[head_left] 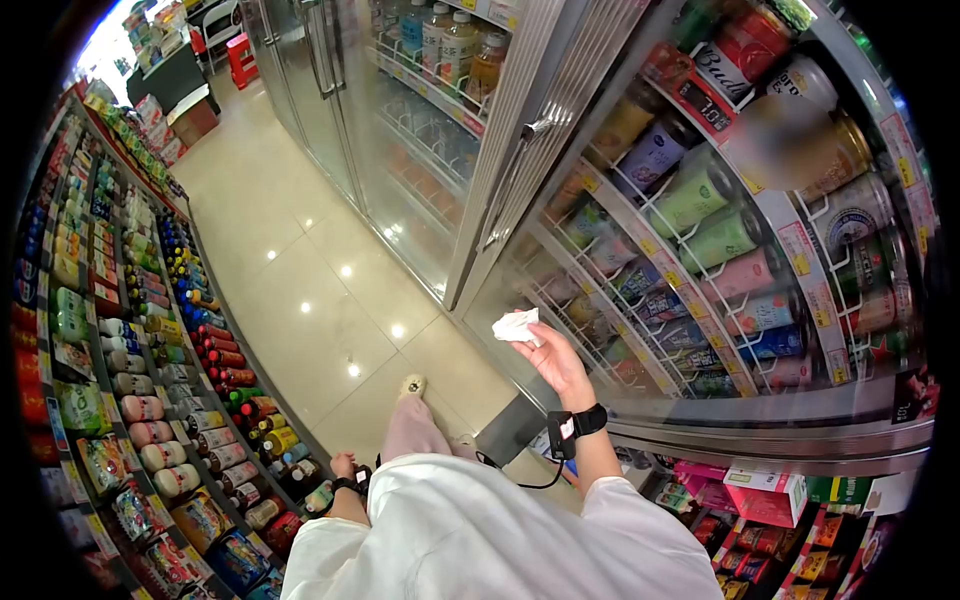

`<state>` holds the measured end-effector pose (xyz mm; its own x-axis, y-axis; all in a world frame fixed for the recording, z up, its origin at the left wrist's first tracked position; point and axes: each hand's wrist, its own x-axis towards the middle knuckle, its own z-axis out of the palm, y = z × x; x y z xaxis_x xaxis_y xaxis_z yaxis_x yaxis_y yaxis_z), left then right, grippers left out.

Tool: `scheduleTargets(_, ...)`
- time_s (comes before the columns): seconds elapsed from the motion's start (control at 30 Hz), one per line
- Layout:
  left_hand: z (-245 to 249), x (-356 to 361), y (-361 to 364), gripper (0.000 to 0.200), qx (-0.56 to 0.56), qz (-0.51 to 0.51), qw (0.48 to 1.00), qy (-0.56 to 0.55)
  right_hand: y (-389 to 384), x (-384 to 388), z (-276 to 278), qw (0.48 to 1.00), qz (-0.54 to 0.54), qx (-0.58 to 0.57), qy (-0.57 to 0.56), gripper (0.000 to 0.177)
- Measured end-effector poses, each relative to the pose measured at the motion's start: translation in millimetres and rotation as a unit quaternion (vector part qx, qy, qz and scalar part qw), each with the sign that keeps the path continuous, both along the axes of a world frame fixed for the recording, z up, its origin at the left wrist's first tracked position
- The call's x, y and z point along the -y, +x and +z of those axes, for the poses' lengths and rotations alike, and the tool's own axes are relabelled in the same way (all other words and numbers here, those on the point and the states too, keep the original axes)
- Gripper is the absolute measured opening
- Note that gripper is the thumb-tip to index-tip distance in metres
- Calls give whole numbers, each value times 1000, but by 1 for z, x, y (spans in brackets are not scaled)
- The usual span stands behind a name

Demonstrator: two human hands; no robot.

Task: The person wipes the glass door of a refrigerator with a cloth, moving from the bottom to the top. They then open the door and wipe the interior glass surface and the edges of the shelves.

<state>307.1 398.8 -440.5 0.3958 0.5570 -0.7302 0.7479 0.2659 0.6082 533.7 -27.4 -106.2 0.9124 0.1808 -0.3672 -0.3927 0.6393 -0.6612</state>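
My right hand (pixel 556 362) is held out in front of the glass fridge doors. Its fingers and thumb are closed on a crumpled white tissue (pixel 516 325). A black band with a small device (pixel 562 434) and a cable sits on that wrist. Down at my left side hangs my left hand (pixel 343 466), next to the lower bottles of the drinks shelf (pixel 300 470). It also wears a dark wrist strap. The left fingers are too small and foreshortened to make out clearly.
Glass-door fridges with cans (pixel 715 190) and bottles (pixel 450 45) stand ahead and to the right. Stocked shelves (pixel 140 380) curve along the left. A tiled aisle (pixel 300 290) runs between them to a red stool (pixel 241 62). Boxed goods (pixel 765 495) sit at lower right.
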Motion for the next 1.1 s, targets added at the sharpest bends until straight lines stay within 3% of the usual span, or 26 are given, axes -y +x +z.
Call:
scheduleTargets(0.2,-23,-28,4,28,-4,2,1000,31,14,8,-81,969,-113,-164,147,29)
scheduleTargets(0.3,-17,-38,39,29,-1,9,1000,22,23,23,-144,892,-278,-292,206,33)
scheduleTargets(0.4,-14,-50,81,24,23,23,999,-40,40,30,-175,852,-262,-349,289,41)
scheduleTargets(0.5,-3,-54,119,20,33,9,997,-75,78,22,-182,855,-267,-335,292,47)
scheduleTargets(0.57,2,-58,135,20,43,-12,996,-72,108,19,-200,906,-255,-221,256,48)
scheduleTargets(0.73,5,-75,151,22,53,-47,996,-54,144,1,-165,771,-393,-275,419,51)
scheduleTargets(1.0,-8,-94,122,24,-6,-79,997,-20,133,6,-194,766,-353,-210,494,49)
scheduleTargets(1.1,-8,-93,119,23,-6,-65,997,-48,141,6,-203,801,-356,-238,419,48)
